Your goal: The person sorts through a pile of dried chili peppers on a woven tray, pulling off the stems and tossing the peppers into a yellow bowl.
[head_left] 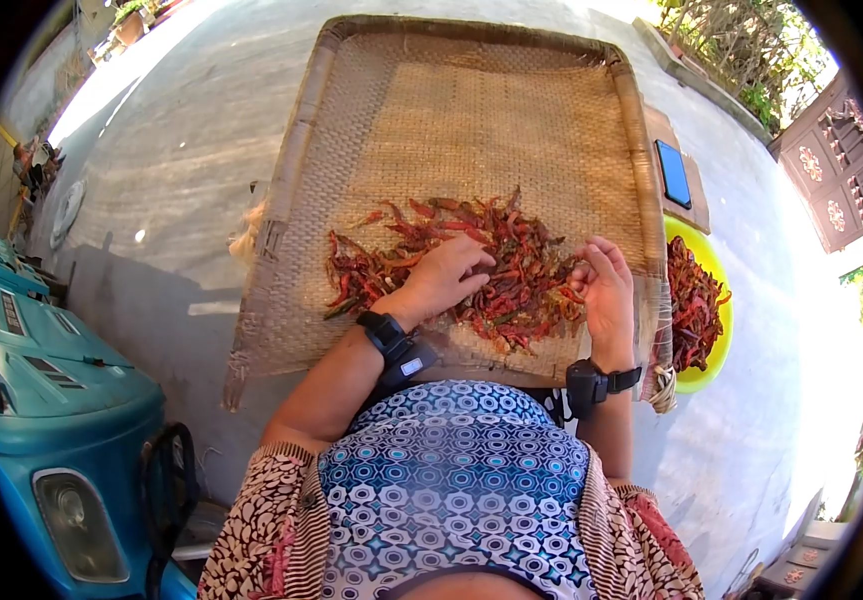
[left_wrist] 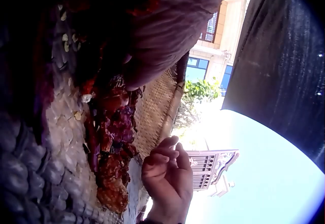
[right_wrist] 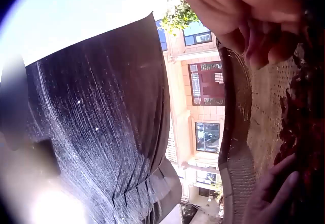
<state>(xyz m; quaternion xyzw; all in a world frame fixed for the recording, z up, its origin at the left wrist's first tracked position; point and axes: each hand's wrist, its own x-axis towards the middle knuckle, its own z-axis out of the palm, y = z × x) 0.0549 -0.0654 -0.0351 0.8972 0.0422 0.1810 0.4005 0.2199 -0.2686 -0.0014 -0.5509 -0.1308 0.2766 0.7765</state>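
Dried red chili peppers [head_left: 521, 265] lie in a loose pile on a woven tray [head_left: 491, 120]. The left hand [head_left: 441, 278] is palm down over the pile's middle, its fingers loosely bent among the peppers; no grip on one shows. At the pile's right edge the right hand [head_left: 606, 295] is raised, fingers bent towards the thumb. The left wrist view shows this right hand [left_wrist: 167, 181] beyond the peppers [left_wrist: 114, 153]. In the right wrist view its fingertips [right_wrist: 259, 56] are drawn close together; whether they pinch anything is unclear. The left hand [right_wrist: 274, 193] appears below it there.
A yellow-green basin [head_left: 716, 355] holding more red peppers [head_left: 691, 300] stands beside the tray's right edge. Above it, a blue-screened phone [head_left: 673, 173] lies on a brown board [head_left: 696, 205]. A teal vehicle [head_left: 61, 400] is at the left. The tray has a raised rim [head_left: 471, 28].
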